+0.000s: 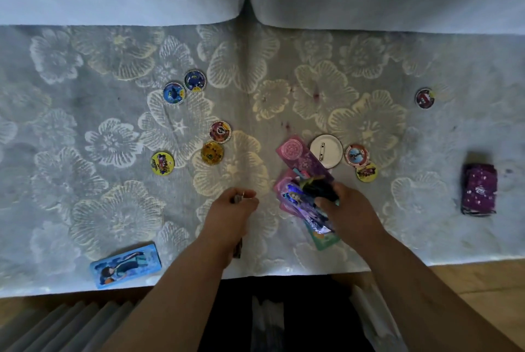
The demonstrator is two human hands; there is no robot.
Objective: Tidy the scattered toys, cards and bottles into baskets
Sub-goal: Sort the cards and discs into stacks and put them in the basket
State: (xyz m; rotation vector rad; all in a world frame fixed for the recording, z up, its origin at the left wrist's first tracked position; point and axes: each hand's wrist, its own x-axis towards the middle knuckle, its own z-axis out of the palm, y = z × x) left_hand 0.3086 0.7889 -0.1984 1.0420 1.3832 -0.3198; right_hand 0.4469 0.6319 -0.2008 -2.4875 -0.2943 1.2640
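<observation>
Blue card (125,265) lies at the sofa seat's (85,209) front edge, left of my left hand (231,211) and nearer me, its long axis roughly left to right; that hand is closer. Its grip curls round a thin dark item (237,251). My right hand (348,211), knuckles up, pinches a sheaf of cards (298,198).

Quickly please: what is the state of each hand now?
Left hand: closed around a small dark thing, unclear what.
Right hand: gripping a bundle of cards.

Glossy cards (301,204), matt woven sofa cloth (85,124), wood floor (483,278)
</observation>
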